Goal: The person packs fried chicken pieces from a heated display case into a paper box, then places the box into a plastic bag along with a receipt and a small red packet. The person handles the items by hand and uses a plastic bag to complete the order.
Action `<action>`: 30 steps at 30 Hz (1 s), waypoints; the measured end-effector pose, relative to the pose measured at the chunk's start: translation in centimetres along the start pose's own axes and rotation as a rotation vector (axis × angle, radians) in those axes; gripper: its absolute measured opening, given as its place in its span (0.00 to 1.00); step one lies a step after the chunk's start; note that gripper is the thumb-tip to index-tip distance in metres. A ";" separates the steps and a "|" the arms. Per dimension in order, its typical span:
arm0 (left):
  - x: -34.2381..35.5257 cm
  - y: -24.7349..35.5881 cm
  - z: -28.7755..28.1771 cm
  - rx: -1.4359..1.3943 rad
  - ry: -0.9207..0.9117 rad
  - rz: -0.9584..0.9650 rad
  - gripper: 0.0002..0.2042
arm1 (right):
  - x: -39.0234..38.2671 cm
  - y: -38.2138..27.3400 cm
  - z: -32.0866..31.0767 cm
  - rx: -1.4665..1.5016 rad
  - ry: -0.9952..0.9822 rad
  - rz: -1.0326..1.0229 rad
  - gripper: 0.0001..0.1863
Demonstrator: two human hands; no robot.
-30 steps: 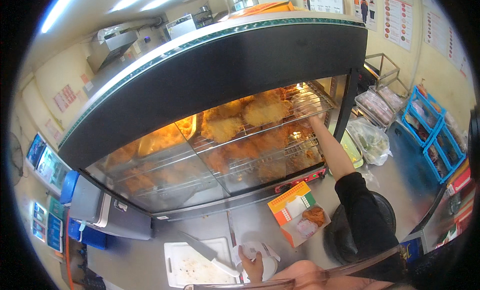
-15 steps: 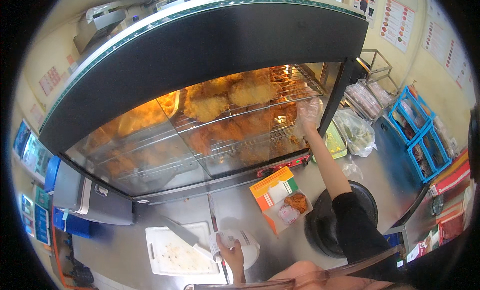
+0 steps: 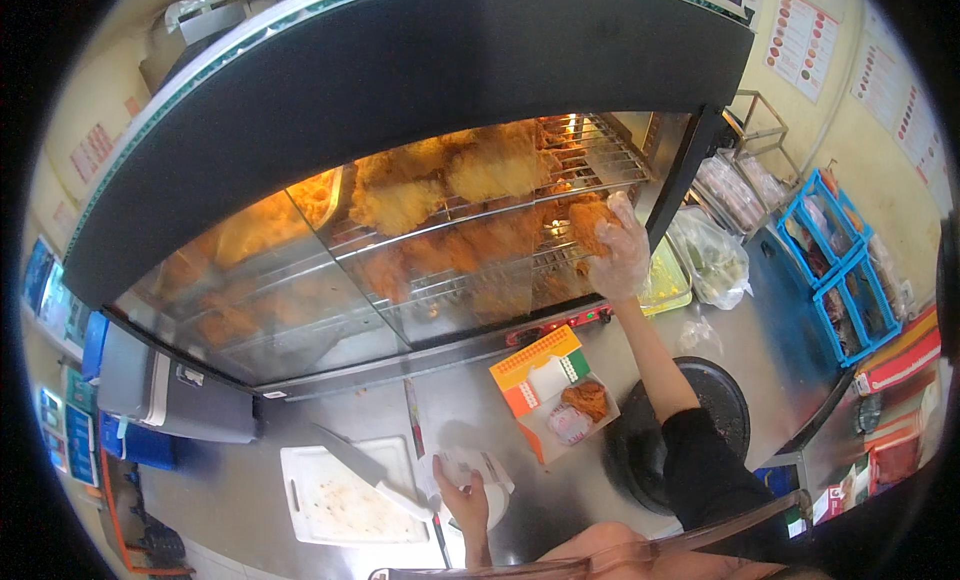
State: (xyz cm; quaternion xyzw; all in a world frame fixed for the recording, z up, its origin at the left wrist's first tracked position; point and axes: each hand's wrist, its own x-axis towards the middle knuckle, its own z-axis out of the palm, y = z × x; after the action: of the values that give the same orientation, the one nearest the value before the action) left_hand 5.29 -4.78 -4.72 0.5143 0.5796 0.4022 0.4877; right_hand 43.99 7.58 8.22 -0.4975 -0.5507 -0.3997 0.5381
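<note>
My right hand (image 3: 620, 248), in a clear plastic glove, grips a piece of breaded fried chicken (image 3: 588, 226) at the right opening of the heated display cabinet (image 3: 430, 85). Flat fried cutlets (image 3: 492, 170) lie on the wire racks inside. Low at the centre, my bare left hand (image 3: 464, 500) holds a white printed paper (image 3: 485, 468) between thumb and fingers. A white round thing lies partly hidden beneath it. On the counter ahead, an open orange and white box (image 3: 541, 380) contains a fried chicken piece (image 3: 586, 402) and a small wrapped bundle (image 3: 570, 424).
A knife (image 3: 368, 468) lies across a white cutting board (image 3: 350, 510) at the left. Under my right forearm sits a round black pan (image 3: 728, 420). A yellow-green tray (image 3: 665, 280), a plastic bag (image 3: 712, 265) and blue baskets (image 3: 828, 235) stand right. A grey cooler (image 3: 205, 395) is far left.
My right hand has come out from between the racks toward me, and a fried chicken piece now shows in it. My left hand stays low with the paper, which lies flatter. The view has shifted slightly.
</note>
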 end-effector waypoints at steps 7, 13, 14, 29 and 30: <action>0.5 0.2 1.3 0.103 -0.106 0.106 0.30 | -3.7 -8.2 -7.6 0.828 -0.328 1.475 0.26; -0.5 -1.1 8.1 0.580 -0.367 0.158 0.30 | -9.5 -11.6 -12.8 1.048 -0.512 2.212 0.25; -0.5 -1.4 9.0 0.626 -0.350 0.118 0.29 | -11.2 -12.0 -12.9 0.995 -0.612 2.165 0.22; -0.5 -6.4 7.8 0.243 -0.376 -0.003 0.29 | -14.7 -17.5 -9.9 0.360 -1.298 0.774 0.21; -0.4 -6.7 7.7 0.212 -0.395 -0.039 0.29 | -14.8 -17.0 -9.8 0.424 -1.320 1.091 0.21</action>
State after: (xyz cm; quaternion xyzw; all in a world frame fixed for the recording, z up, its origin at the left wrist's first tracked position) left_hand 11.52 -6.48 -12.65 0.6202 0.5216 0.2209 0.5428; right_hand 28.20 -6.90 -3.84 -0.7101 -0.4974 0.3926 0.3069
